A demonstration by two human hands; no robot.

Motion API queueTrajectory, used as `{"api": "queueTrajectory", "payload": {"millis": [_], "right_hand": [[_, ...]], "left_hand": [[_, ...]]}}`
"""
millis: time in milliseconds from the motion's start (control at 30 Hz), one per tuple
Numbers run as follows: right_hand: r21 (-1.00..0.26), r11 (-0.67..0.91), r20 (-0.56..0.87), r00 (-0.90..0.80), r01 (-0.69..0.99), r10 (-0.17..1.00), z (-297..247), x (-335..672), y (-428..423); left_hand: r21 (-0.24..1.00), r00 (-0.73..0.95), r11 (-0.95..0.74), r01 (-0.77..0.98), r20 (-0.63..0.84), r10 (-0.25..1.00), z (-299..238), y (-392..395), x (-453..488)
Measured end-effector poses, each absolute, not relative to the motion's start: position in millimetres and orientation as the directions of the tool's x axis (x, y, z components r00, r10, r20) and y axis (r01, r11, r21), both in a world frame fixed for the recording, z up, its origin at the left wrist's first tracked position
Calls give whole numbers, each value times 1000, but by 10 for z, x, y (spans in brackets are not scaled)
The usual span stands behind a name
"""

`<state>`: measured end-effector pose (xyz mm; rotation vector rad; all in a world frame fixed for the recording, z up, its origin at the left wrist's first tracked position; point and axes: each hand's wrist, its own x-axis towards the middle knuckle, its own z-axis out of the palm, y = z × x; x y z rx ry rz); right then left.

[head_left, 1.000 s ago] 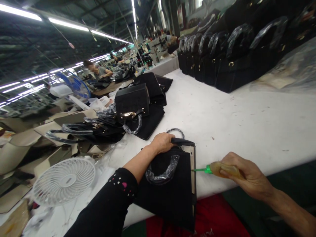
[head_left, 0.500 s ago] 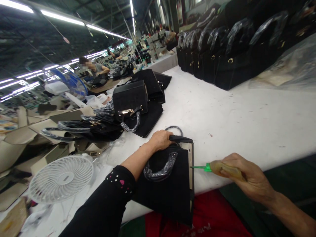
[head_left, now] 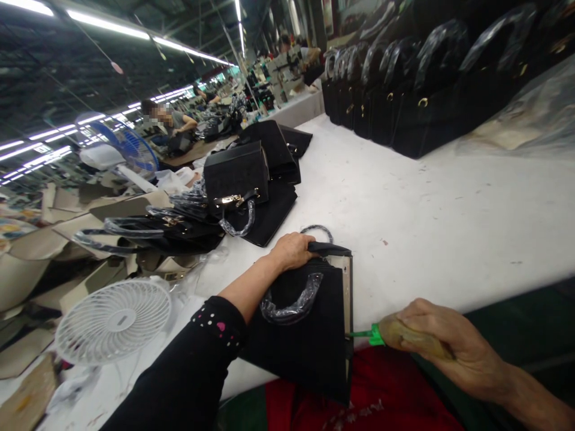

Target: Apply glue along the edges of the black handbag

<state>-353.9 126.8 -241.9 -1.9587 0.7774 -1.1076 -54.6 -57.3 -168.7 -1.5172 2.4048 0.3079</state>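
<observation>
A black handbag (head_left: pixel 305 353) lies in front of me, its plastic-wrapped handle (head_left: pixel 294 308) on the upper face and a pale inner edge (head_left: pixel 345 293) showing along its right side. My left hand (head_left: pixel 293 250) is closed on the bag's far top edge; its fingertips are partly hidden by the bag. In my right hand (head_left: pixel 442 335) is a yellowish squeeze bottle (head_left: pixel 399 336) with a green nozzle (head_left: pixel 374 335). The thin nozzle tip reaches the bag's right side edge, low down near my body.
Several black handbags (head_left: pixel 236 170) are piled at the left, and a row of them (head_left: pixel 422 117) stands at the back right beside clear plastic sheeting (head_left: pixel 525 114). A white fan (head_left: pixel 117 320) is at the near left. A white table (head_left: pixel 431 221) lies beneath. Another person (head_left: pixel 177 123) sits farther back.
My right hand has moved toward my body, bringing the nozzle tip lower along the bag's side edge. My left hand stays on the bag's top.
</observation>
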Motion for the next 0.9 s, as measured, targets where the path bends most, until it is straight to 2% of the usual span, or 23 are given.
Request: {"api": "queueTrajectory", "payload": {"millis": [100,233,367,500,600,667,800,900], "right_hand": [[-827,-532,435,389,-184,-812,-2431,-3535,1290],[-855,-505,405,456,-117,-792,-2439,-3531,1310],[-868,-484,419,357,-111,-835,-2437,-3550,1332],[-887,-450,390,357,-101,-849,-2417,-3592,1327],[-861,-488,437,286,-141,-853,-2429,-3605,1303],[-841,-517,453,314,-162,-834,-2439,-3599,1294],[-853,-511,405,481,-108,-778,-2415,-3591,1306],[-860,-503,427,414,-89,-804,-2411,-3617,1290]], "left_hand": [[30,-407,423,-906,-337,-849,-1688,-568,-550],[30,-403,417,-908,-332,-853,-1688,-562,-551],[26,-388,401,-916,-314,-867,-1707,-574,-534],[34,-390,399,-916,-304,-869,-1736,-586,-522],[40,-391,397,-917,-293,-873,-1747,-584,-520],[47,-392,396,-917,-284,-875,-1751,-581,-516],[56,-389,389,-919,-273,-880,-1761,-581,-506],[57,-387,387,-920,-268,-882,-1773,-578,-503]]}}
